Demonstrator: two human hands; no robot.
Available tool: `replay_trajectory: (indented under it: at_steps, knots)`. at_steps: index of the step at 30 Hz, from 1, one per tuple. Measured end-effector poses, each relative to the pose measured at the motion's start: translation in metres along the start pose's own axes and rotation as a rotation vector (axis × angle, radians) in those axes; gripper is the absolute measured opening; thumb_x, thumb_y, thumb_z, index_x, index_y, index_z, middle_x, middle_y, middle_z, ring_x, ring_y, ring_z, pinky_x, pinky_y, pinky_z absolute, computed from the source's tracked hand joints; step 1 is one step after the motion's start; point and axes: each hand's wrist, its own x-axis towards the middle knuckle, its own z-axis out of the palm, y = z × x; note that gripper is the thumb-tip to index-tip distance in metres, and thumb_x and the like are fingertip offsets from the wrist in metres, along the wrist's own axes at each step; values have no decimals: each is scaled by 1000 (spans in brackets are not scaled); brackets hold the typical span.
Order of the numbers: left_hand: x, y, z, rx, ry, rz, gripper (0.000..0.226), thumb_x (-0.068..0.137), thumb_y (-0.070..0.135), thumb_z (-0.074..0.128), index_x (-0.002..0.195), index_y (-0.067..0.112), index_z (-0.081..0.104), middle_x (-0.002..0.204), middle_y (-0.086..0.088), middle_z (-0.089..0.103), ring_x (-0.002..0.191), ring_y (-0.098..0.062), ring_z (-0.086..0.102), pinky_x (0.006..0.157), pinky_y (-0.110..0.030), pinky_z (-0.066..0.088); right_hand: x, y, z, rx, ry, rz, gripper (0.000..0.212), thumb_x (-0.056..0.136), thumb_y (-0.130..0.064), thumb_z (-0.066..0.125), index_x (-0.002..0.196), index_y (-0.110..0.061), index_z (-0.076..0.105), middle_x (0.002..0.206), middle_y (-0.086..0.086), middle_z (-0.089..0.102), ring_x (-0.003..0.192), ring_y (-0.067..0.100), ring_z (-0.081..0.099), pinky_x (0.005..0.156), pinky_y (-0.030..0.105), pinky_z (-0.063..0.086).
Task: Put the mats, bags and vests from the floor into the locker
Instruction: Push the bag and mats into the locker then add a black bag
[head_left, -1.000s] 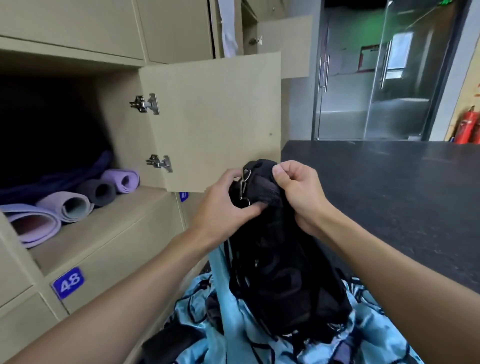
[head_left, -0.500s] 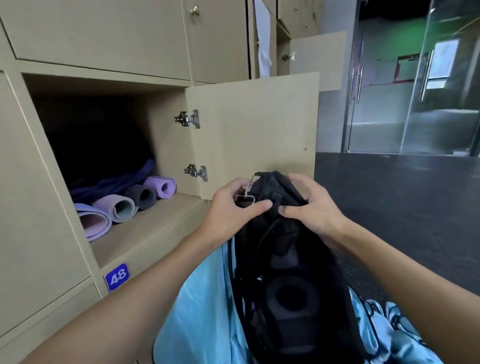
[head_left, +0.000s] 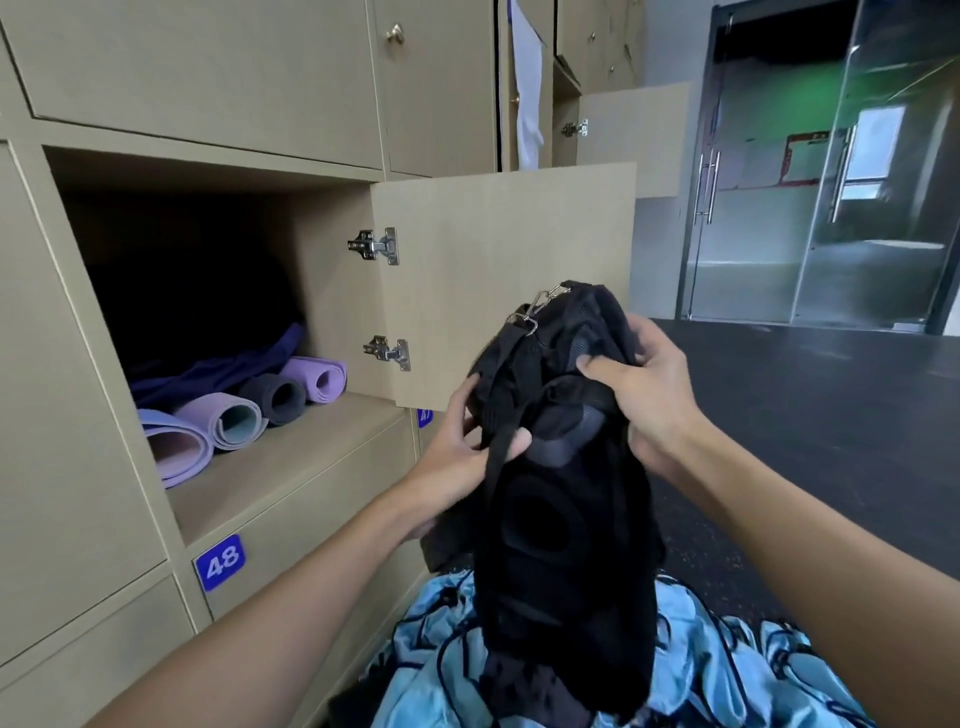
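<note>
A black mesh bag (head_left: 556, 519) with a strap and metal clips hangs in front of me, held up by both hands. My left hand (head_left: 457, 457) grips its left side with the thumb over the strap. My right hand (head_left: 639, 395) grips its upper right part. To the left is the open locker (head_left: 291, 467), with several rolled mats (head_left: 228, 415) in purple, pink and dark grey on its shelf. A light blue patterned cloth (head_left: 701, 670) lies on the floor below the bag.
The locker door (head_left: 509, 260) stands swung open just behind the bag. A blue label reading 48 (head_left: 218, 563) marks the locker below. Dark floor (head_left: 831, 415) stretches to the right toward glass doors (head_left: 779, 208). Another open door (head_left: 634, 135) juts out farther back.
The bag has been lifted higher and tilted toward the locker. My left hand has slid from the clip down onto the strap, and my right hand has shifted its grip.
</note>
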Motion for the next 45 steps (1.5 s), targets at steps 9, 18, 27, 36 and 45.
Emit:
replay_trajectory:
  at_steps: [9,18,27,36,45]
  knots:
    - [34,3,-85,-373,110,46,81,71,66,72,140,37,42,141,7,54,119,-23,62,95,-54,53,39,66,89,59,-96,25,46,84,8,67,120,-20,63,106,-1,73,100,18,70,84,35,59]
    - [69,26,-164,-48,417,246,79,76,10,84,138,31,40,128,7,61,111,-4,64,93,-26,54,77,98,194,-12,-460,-40,39,86,2,67,118,-20,65,109,-1,72,103,15,68,91,36,56]
    - [96,42,-212,12,609,316,47,75,17,85,114,20,61,102,3,72,93,-9,71,78,-22,57,116,110,267,-159,-571,-182,33,89,-6,65,111,-31,65,108,-3,68,99,12,68,87,37,58]
    - [136,23,-282,-270,1013,161,17,84,22,76,98,16,69,92,-4,75,88,-23,73,80,-38,61,156,144,276,-566,-571,-118,104,73,-51,78,150,-48,9,153,-18,18,142,2,14,118,35,17]
    - [165,26,-310,-146,1038,168,20,85,22,76,102,15,69,94,-3,74,82,-16,72,62,-23,57,175,174,283,-185,-812,283,107,65,-61,60,151,-49,-3,148,-10,37,120,3,38,97,24,35]
